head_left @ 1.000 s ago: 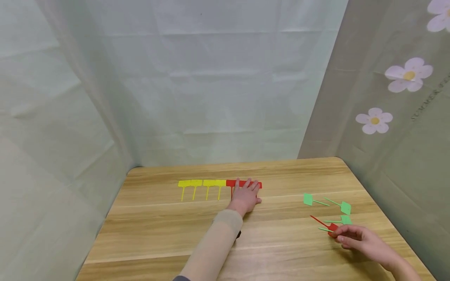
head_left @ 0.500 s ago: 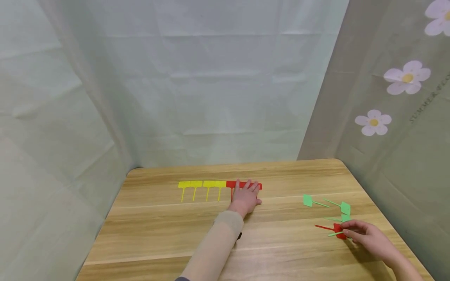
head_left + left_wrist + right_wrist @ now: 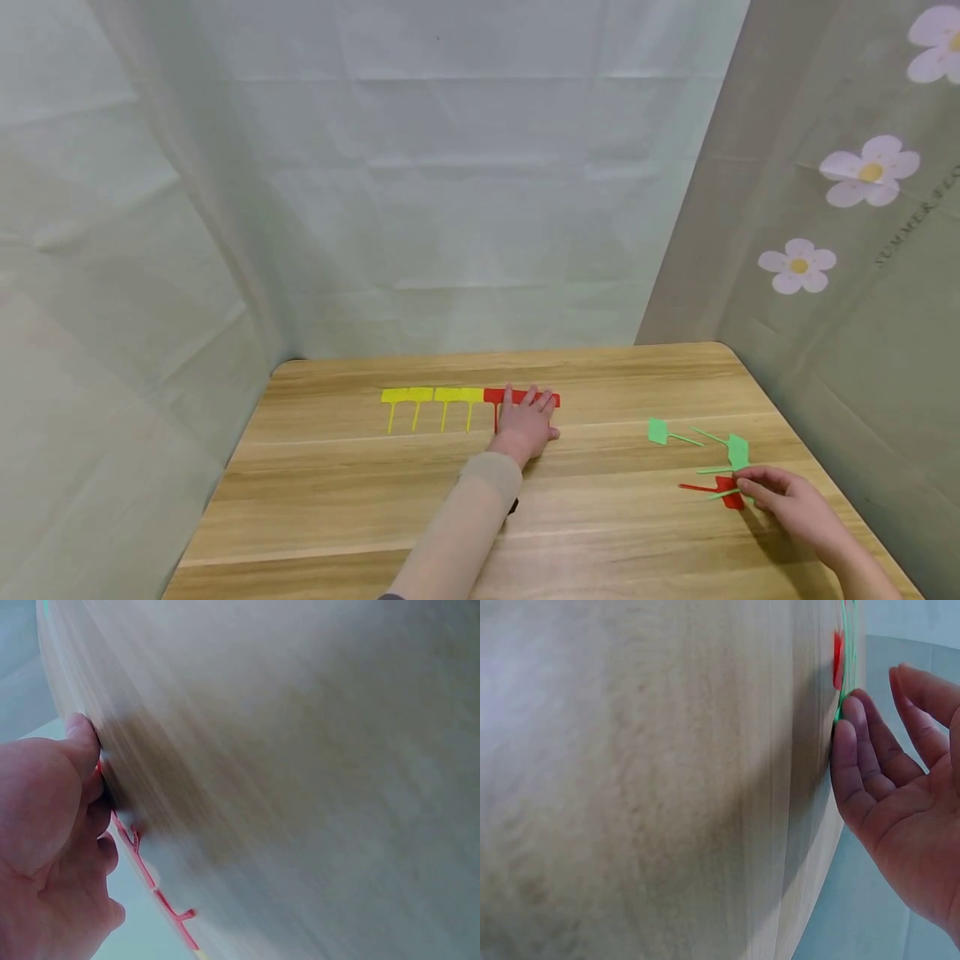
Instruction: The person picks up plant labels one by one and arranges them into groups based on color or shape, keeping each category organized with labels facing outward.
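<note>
At left, pale cloth [image 3: 112,333] beside a wood-grained tabletop [image 3: 315,492]. On its far part, four yellow tags [image 3: 446,392] side by side, stems toward the near edge, a slight gap between second and third. Directly right, continuing the row: red tags [image 3: 495,396], partly covered, exact number hidden. Spread over these, the left grip [image 3: 527,427], palm down, fingers extended and apart, holding nothing. Nearer, a beige sleeve [image 3: 476,517], with a small dark object [image 3: 513,506] at its side. Farther right, well apart from the row: loose green tags [image 3: 738,451] at various angles, and next to them a single red tag [image 3: 733,502], stem pointing left, one green stem crossing its head. At the right side of this tag, the right grip [image 3: 791,504], fingers gently bent, thumb and forefinger tips close together; impossible to tell whether pinching a tag or merely touching. At far right, grey cloth printed with pale flowers [image 3: 798,267] and dark lettering [image 3: 911,225].
</note>
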